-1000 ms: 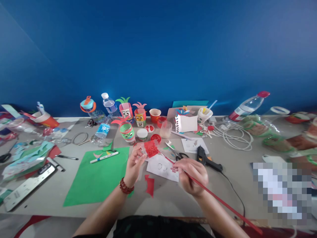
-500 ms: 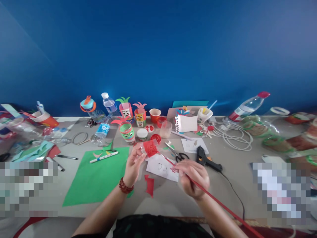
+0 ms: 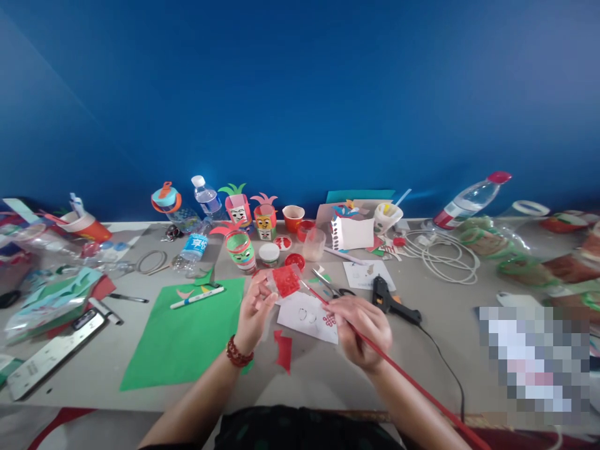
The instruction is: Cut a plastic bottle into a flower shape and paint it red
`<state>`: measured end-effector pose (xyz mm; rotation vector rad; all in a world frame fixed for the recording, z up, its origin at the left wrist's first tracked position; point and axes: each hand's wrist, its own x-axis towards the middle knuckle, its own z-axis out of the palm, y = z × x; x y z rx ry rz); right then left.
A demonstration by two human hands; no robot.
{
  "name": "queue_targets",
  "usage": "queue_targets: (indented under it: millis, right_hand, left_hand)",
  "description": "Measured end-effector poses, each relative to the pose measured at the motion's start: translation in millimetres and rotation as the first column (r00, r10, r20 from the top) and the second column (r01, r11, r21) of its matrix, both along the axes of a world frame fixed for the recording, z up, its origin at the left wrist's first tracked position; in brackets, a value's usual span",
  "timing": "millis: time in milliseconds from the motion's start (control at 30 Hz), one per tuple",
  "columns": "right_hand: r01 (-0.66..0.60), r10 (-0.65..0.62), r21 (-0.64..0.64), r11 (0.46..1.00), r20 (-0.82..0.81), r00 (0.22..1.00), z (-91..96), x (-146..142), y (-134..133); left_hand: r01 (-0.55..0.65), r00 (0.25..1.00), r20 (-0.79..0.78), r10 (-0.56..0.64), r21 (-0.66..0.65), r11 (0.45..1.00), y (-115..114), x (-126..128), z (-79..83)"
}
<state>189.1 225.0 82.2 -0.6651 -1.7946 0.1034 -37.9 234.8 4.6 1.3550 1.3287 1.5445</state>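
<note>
My left hand (image 3: 253, 309), with a red bead bracelet on the wrist, grips a clear plastic cup wrapped in red patterned paper (image 3: 284, 280) just above the table. My right hand (image 3: 362, 325) pinches a long thin red paper strip (image 3: 412, 381) whose far end reaches the cup; the strip trails back past my right forearm. Below the cup lies a white sheet with small drawings (image 3: 307, 315), and a red paper scrap (image 3: 284, 350) sits near my left wrist.
A green paper sheet (image 3: 182, 337) with a white marker (image 3: 197, 297) lies left. Scissors (image 3: 330, 287) and a black glue gun (image 3: 391, 302) with its cord lie right. Decorated cups (image 3: 241, 250), bottles (image 3: 206, 197), a coiled white cable (image 3: 443, 253) and a metal ruler (image 3: 51, 353) crowd the table.
My right hand shifted slightly up and left along the red strip. The left hand and cup stayed almost still.
</note>
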Motion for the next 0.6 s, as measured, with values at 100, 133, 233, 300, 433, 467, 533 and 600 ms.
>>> queue_targets:
  millis: [100, 133, 233, 300, 433, 467, 533, 600]
  right_hand:
    - [-0.01, 0.01, -0.022, 1.0, 0.012, 1.0, -0.2, -0.6, 0.6]
    - [-0.011, 0.011, -0.026, 1.0, 0.019, 1.0, 0.0, -0.1, 0.2]
    - [-0.009, 0.01, -0.023, 1.0, 0.025, 1.0, 0.4, 2.1, -1.6]
    - [-0.005, 0.005, -0.003, 1.0, 0.013, 1.0, -0.1, 2.6, -1.5]
    - [-0.004, 0.005, -0.014, 1.0, 0.029, 1.0, -0.8, 1.7, 0.7]
    - [-0.005, 0.006, -0.022, 1.0, 0.038, 0.999, -0.3, 1.8, 0.8]
    - [-0.013, 0.014, -0.026, 1.0, 0.041, 0.999, 1.6, 2.8, 0.1]
    - [-0.024, 0.025, -0.019, 1.0, 0.027, 0.999, 3.8, 4.2, -1.1]
  left_hand:
    - [0.028, 0.992, -0.123, -0.024, 0.028, 0.999, -1.2, -3.2, 4.0]
    - [0.032, 0.99, -0.142, -0.027, 0.035, 0.999, -1.7, -3.4, 5.4]
    - [0.051, 0.985, -0.167, -0.042, 0.048, 0.998, -3.0, -2.2, 7.9]
    - [0.067, 0.985, -0.165, -0.057, 0.055, 0.996, -3.6, -0.8, 7.9]
    - [0.095, 0.986, -0.144, -0.081, 0.092, 0.991, -4.0, 0.9, 7.4]
    - [0.101, 0.987, -0.134, -0.087, 0.099, 0.99, -4.1, 1.1, 7.7]
    - [0.106, 0.99, -0.109, -0.094, 0.105, 0.989, -4.2, 1.9, 9.0]
    - [0.097, 0.992, -0.096, -0.087, 0.107, 0.99, -4.6, 3.1, 11.0]
